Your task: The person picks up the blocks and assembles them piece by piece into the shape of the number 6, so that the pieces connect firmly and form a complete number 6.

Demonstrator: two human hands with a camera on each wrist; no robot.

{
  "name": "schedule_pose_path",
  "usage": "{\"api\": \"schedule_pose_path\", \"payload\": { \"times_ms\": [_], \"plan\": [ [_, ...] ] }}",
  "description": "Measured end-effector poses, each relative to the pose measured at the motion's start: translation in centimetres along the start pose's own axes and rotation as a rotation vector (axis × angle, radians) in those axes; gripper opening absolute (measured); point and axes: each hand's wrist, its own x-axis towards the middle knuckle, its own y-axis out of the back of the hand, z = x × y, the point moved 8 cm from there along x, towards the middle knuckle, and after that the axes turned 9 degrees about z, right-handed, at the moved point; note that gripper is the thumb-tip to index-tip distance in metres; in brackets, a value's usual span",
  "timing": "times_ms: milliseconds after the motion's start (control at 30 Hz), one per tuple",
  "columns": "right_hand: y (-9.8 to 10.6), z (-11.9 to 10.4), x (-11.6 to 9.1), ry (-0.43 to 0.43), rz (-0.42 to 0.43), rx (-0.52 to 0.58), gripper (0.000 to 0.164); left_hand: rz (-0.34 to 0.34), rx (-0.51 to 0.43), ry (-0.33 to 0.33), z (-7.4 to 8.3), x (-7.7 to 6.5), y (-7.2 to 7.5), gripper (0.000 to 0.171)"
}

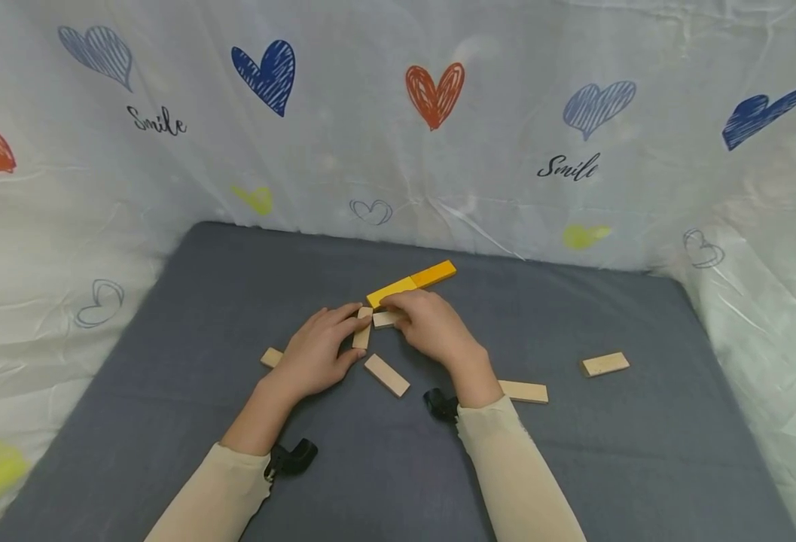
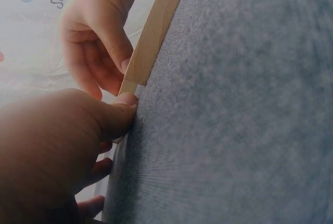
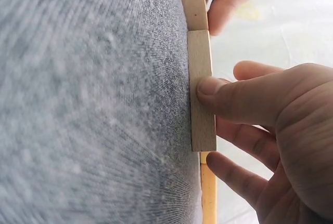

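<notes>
My left hand point(image 1: 316, 350) holds a plain wooden block point(image 1: 361, 336), its thumb at the near end and its fingers at the far end. Beside it, my right hand point(image 1: 434, 327) pinches a second plain block point(image 1: 384, 320); in the right wrist view the thumb point(image 3: 213, 89) presses the near face of this block point(image 3: 202, 125), with fingers behind it. The two held blocks lie close together on the cloth. Just beyond them, a yellow block point(image 1: 391, 290) and an orange block point(image 1: 434, 273) lie end to end in a slanted line.
A loose wooden block point(image 1: 387, 376) lies in front of the hands. Another block point(image 1: 272, 357) shows partly behind the left hand. To the right lie two more, one point(image 1: 525, 391) by the right wrist and one point(image 1: 605, 364) farther out. Grey cloth point(image 1: 641, 452) covers the table.
</notes>
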Motion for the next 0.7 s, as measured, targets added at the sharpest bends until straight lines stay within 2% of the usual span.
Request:
{"api": "schedule_pose_path", "payload": {
  "times_ms": [400,700],
  "plan": [
    [0.1,0.4,-0.1,-0.031,-0.033,0.031,0.041,0.003,-0.005,0.004,0.0,0.0,0.0,0.059],
    [1.1,0.6,-0.4,-0.037,-0.005,0.045,0.042,0.003,-0.009,0.004,0.1,0.0,0.1,0.059]
  ]
}}
